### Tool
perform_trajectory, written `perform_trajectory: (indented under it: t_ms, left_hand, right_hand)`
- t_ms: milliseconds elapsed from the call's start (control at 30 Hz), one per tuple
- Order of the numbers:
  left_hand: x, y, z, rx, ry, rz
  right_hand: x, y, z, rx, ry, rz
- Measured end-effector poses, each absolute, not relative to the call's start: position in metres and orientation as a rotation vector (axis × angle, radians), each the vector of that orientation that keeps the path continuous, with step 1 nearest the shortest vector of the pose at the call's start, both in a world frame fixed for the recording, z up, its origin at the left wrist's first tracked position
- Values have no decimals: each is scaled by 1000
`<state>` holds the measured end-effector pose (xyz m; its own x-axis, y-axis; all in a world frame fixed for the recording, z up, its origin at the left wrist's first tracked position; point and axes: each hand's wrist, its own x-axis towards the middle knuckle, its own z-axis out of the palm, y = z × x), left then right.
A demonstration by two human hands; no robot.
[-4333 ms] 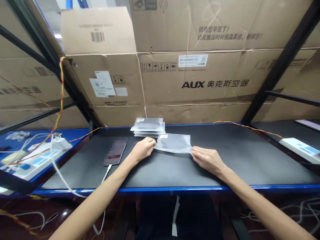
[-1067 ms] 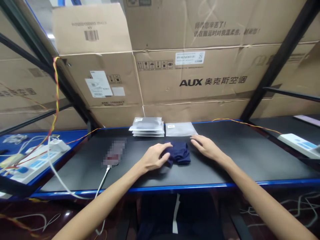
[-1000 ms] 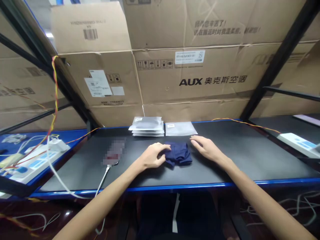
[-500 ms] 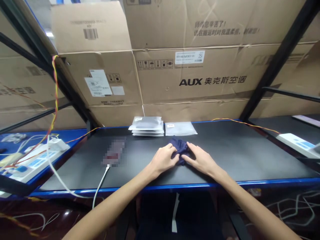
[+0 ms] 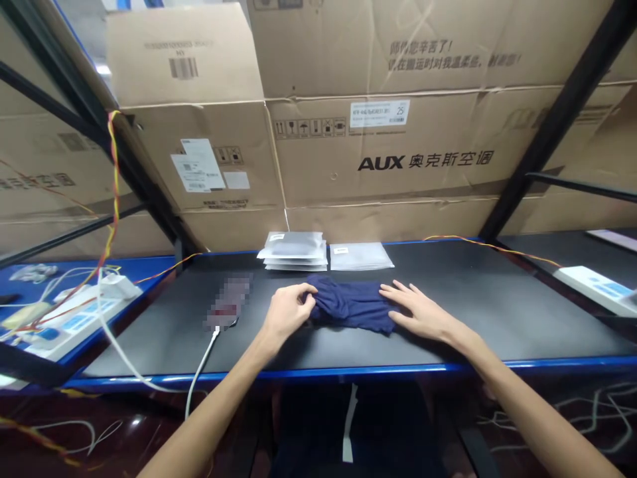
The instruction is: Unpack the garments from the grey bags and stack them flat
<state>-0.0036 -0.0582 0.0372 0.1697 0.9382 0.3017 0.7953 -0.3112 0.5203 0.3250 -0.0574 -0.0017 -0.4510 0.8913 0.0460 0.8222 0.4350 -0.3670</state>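
Note:
A dark blue piece of cloth (image 5: pixel 355 304) lies stretched sideways on the black table top, its left part bunched and its right part flatter. My left hand (image 5: pixel 291 307) pinches the cloth's left end between thumb and fingers. At the other end, my right hand (image 5: pixel 421 312) lies with fingers spread, the fingertips touching the cloth's right edge. Just behind the cloth are a stack of frosted plastic packets (image 5: pixel 293 251) and a flatter frosted packet (image 5: pixel 362 257) with a small white label.
A blurred-out phone-like device (image 5: pixel 229 302) with a white cable (image 5: pixel 202 365) lies at the left. White power strips stand left (image 5: pixel 82 318) and right (image 5: pixel 597 289). Large cardboard (image 5: pixel 388 192) walls the back, between black metal posts (image 5: pixel 552 133). The table's blue front edge (image 5: pixel 348 373) runs nearest me.
The cloth was a small crumpled bundle between both hands; it is now spread wider. My left hand has moved left with its end, my right hand to the right.

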Motion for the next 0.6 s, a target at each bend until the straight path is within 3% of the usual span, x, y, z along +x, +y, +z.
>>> perform_trajectory:
  t_ms: [167,433,600]
  left_hand:
    - [-11,-62,27,2322,1835,537]
    - [14,-72,39,2538,1636,767]
    - [37,-74,30,2633,1490,696]
  right_hand:
    - [326,-57,-6,-1473,-2450,412]
    - [326,-61,-7,-1496,-2437,385]
    - [326,-63,-6,-1517,-2449,354]
